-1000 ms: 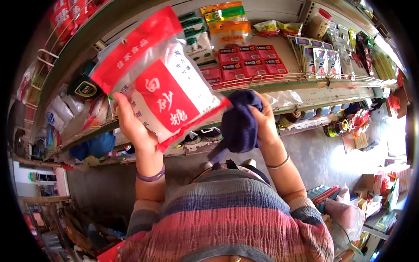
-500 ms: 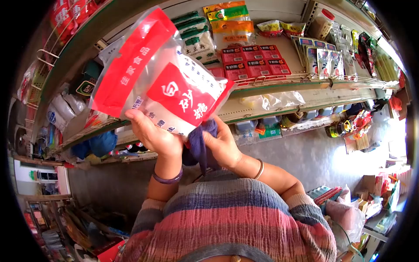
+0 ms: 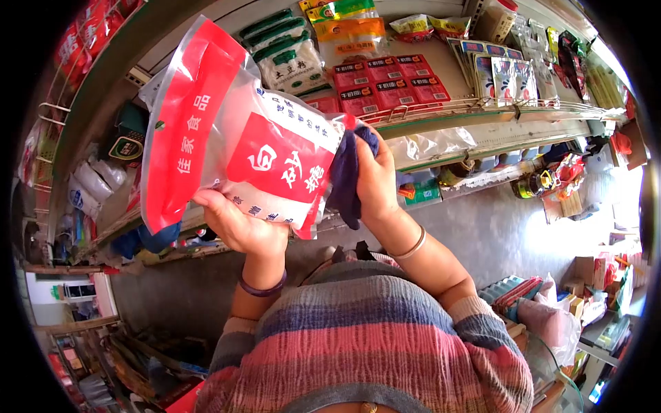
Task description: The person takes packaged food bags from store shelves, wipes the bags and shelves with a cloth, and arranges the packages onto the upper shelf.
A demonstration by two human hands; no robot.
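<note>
One red-and-clear bag (image 3: 237,131) of white sugar is held tilted before the shelf (image 3: 439,60); the left hand (image 3: 241,226) grips its lower side. The right hand (image 3: 377,184) pinches one dark cloth (image 3: 346,180) against its end.

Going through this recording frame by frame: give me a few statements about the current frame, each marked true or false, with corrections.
1. The left hand holds a bag of white sugar. True.
2. The right hand holds a yellow sponge. False: it holds a dark blue cloth against the bag.
3. A dark purple bangle is on the left wrist. True.
4. The red-lidded jar stands on the floor. False: it stands on a shelf.
5. Small red packets lie in rows on that shelf. True.
</note>
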